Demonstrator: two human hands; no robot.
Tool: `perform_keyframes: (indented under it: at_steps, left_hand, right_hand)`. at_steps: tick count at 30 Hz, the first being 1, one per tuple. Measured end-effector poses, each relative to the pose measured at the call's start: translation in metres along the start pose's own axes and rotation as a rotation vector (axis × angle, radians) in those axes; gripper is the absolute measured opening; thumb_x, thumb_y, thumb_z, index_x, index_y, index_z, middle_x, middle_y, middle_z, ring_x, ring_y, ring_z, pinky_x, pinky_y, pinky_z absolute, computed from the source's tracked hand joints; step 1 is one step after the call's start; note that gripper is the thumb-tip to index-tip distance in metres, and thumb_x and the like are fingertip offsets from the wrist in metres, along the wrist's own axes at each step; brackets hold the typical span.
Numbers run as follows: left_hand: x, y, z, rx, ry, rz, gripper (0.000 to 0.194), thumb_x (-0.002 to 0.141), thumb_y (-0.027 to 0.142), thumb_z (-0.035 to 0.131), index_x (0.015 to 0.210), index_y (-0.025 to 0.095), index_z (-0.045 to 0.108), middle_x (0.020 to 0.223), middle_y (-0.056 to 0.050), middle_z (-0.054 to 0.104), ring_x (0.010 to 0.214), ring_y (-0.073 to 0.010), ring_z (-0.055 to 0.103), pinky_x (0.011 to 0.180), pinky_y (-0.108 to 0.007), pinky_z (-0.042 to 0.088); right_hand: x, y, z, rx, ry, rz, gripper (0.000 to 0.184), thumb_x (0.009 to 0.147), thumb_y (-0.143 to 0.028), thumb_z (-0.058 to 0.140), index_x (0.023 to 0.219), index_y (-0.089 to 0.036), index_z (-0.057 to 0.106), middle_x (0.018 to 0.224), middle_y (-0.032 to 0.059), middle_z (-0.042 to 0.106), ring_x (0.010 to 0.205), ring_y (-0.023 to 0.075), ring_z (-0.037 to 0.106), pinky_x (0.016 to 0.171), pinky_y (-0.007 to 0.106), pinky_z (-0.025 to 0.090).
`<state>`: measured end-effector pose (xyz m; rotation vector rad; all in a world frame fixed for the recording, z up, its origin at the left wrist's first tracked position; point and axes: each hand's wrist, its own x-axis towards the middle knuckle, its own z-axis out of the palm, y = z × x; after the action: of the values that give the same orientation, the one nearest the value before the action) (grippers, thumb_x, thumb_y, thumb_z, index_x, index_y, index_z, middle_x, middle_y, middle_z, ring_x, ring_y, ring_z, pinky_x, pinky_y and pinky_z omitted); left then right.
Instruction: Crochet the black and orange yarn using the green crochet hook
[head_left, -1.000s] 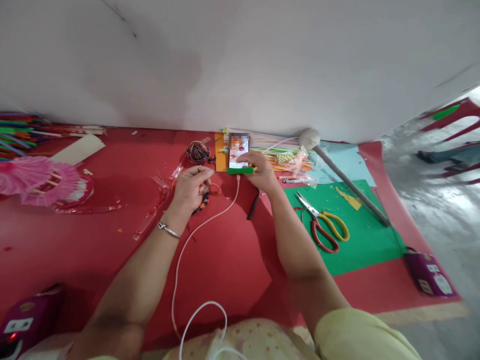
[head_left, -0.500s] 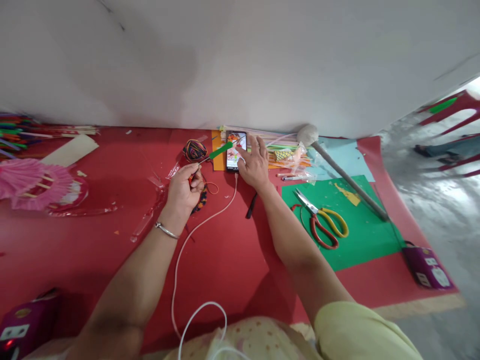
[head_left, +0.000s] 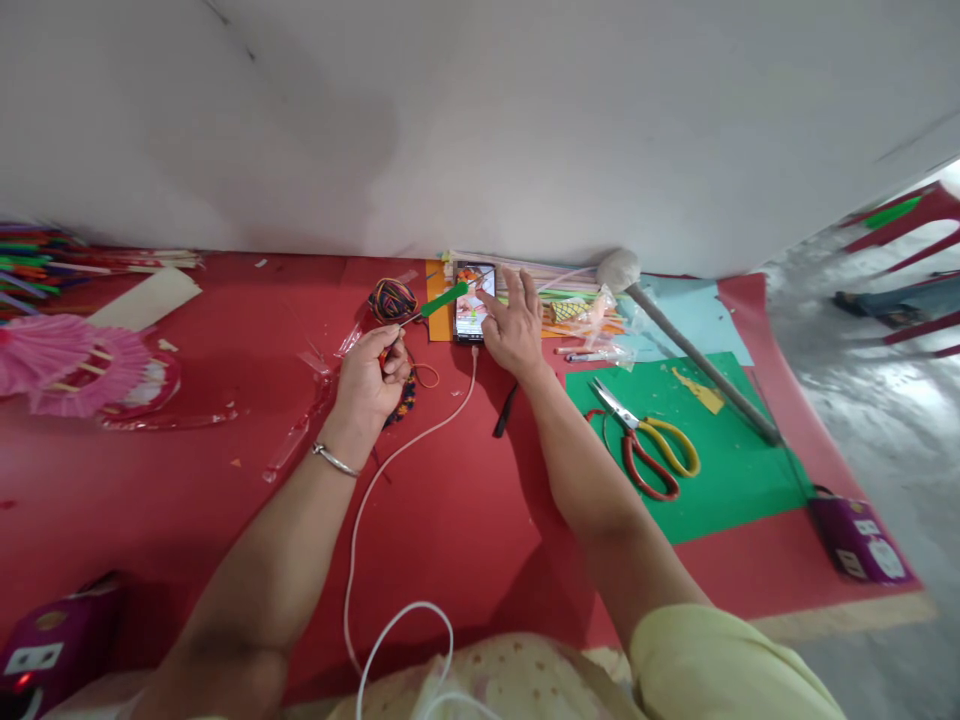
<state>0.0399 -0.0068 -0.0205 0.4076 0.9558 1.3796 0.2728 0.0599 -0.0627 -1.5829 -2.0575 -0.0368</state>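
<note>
My left hand is closed, pinching the thin metal shaft of a green-handled crochet hook, whose handle points up and right. A small dark crocheted piece with orange flecks hangs beneath that hand, its multicoloured ball of yarn lying just beyond. Over the phone, my right hand is open with fingers spread, the index finger reaching onto the lit screen. A white cable runs from the phone's lower end toward my body.
Scissors with red and yellow handles lie on green card at right. Behind them rests a grey stick with a round pale head. Pink pleated paper and coloured sticks occupy the left. Purple boxes stand at both sides.
The green-handled crochet hook has passed from my right hand to my left. My right hand has opened and moved onto the phone screen; little differs over the last half second.
</note>
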Motion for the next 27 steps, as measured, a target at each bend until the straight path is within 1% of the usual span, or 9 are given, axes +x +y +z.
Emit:
perform_keyframes:
  at_steps: [7, 12, 15, 17, 19, 21, 23, 25, 27]
  left_hand:
    - [-0.001, -0.001, -0.001, -0.021, -0.024, 0.011, 0.018, 0.071, 0.016, 0.076, 0.073, 0.016, 0.058, 0.058, 0.006, 0.054, 0.041, -0.0012, 0.034, 0.039, -0.016, 0.023]
    - [0.000, -0.002, -0.001, -0.018, -0.010, 0.003, 0.016, 0.072, 0.017, 0.076, 0.073, 0.016, 0.060, 0.057, 0.005, 0.054, 0.041, -0.0013, 0.034, 0.039, -0.015, 0.024]
    - [0.000, -0.001, -0.001, -0.015, -0.009, 0.007, 0.017, 0.071, 0.017, 0.076, 0.072, 0.017, 0.060, 0.057, 0.005, 0.054, 0.041, -0.0016, 0.035, 0.039, -0.016, 0.024]
    - [0.000, -0.001, -0.001, -0.010, -0.005, 0.013, 0.017, 0.070, 0.017, 0.077, 0.072, 0.017, 0.060, 0.058, 0.005, 0.054, 0.041, -0.0017, 0.035, 0.039, -0.016, 0.024]
    - [0.000, -0.001, -0.001, -0.004, -0.004, 0.024, 0.017, 0.068, 0.018, 0.077, 0.071, 0.016, 0.060, 0.058, 0.005, 0.055, 0.041, -0.0017, 0.035, 0.039, -0.016, 0.023]
    - [0.000, -0.002, -0.002, 0.021, -0.022, 0.038, 0.017, 0.067, 0.020, 0.078, 0.070, 0.016, 0.061, 0.057, 0.005, 0.055, 0.040, -0.0018, 0.034, 0.039, -0.017, 0.023]
    - [0.000, -0.004, -0.001, 0.079, -0.042, 0.051, 0.018, 0.066, 0.021, 0.079, 0.069, 0.016, 0.062, 0.056, 0.004, 0.057, 0.040, -0.0021, 0.034, 0.039, -0.017, 0.022]
    - [-0.002, -0.006, 0.000, 0.152, -0.059, 0.059, 0.018, 0.065, 0.023, 0.081, 0.068, 0.016, 0.064, 0.055, 0.002, 0.059, 0.039, -0.0025, 0.034, 0.039, -0.018, 0.021]
    - [-0.004, -0.008, 0.002, 0.214, -0.073, 0.063, 0.018, 0.064, 0.024, 0.082, 0.069, 0.016, 0.066, 0.054, 0.002, 0.059, 0.038, -0.0027, 0.034, 0.040, -0.018, 0.021]
  right_hand:
    - [0.001, 0.002, 0.005, -0.080, -0.049, 0.002, 0.048, 0.099, -0.029, 0.052, 0.145, -0.032, 0.066, 0.176, 0.0018, 0.032, 0.166, 0.0374, 0.019, 0.132, 0.056, 0.023]
    - [0.000, 0.001, 0.008, -0.083, -0.062, -0.002, 0.050, 0.097, -0.028, 0.049, 0.143, -0.030, 0.068, 0.177, 0.0031, 0.030, 0.166, 0.0381, 0.018, 0.131, 0.059, 0.021]
    - [0.000, -0.001, 0.005, -0.062, -0.033, -0.008, 0.049, 0.095, -0.026, 0.050, 0.141, -0.029, 0.069, 0.176, 0.0044, 0.034, 0.165, 0.0379, 0.019, 0.131, 0.059, 0.023]
    - [0.002, -0.003, -0.001, -0.021, 0.024, 0.000, 0.049, 0.094, -0.025, 0.052, 0.139, -0.028, 0.069, 0.173, 0.0058, 0.037, 0.164, 0.0375, 0.021, 0.130, 0.058, 0.025]
    - [0.004, -0.006, -0.010, 0.104, 0.082, 0.016, 0.045, 0.093, -0.025, 0.054, 0.133, -0.025, 0.073, 0.167, 0.0090, 0.047, 0.159, 0.0370, 0.032, 0.128, 0.057, 0.031]
    - [0.005, -0.010, -0.020, 0.357, 0.057, 0.033, 0.039, 0.092, -0.030, 0.057, 0.125, -0.022, 0.076, 0.149, 0.0125, 0.063, 0.140, 0.0344, 0.054, 0.116, 0.053, 0.045]
    - [0.003, -0.017, -0.030, 0.683, -0.112, 0.048, 0.035, 0.090, -0.039, 0.065, 0.116, -0.020, 0.079, 0.123, 0.0107, 0.076, 0.110, 0.0275, 0.068, 0.097, 0.043, 0.055]
    - [0.000, -0.027, -0.039, 0.957, -0.323, 0.085, 0.038, 0.087, -0.050, 0.074, 0.107, -0.019, 0.080, 0.103, 0.0064, 0.078, 0.091, 0.0207, 0.068, 0.083, 0.034, 0.055]
    - [-0.003, -0.039, -0.045, 1.114, -0.364, 0.180, 0.044, 0.084, -0.059, 0.077, 0.098, -0.017, 0.081, 0.088, 0.0039, 0.076, 0.080, 0.0166, 0.065, 0.074, 0.029, 0.052]
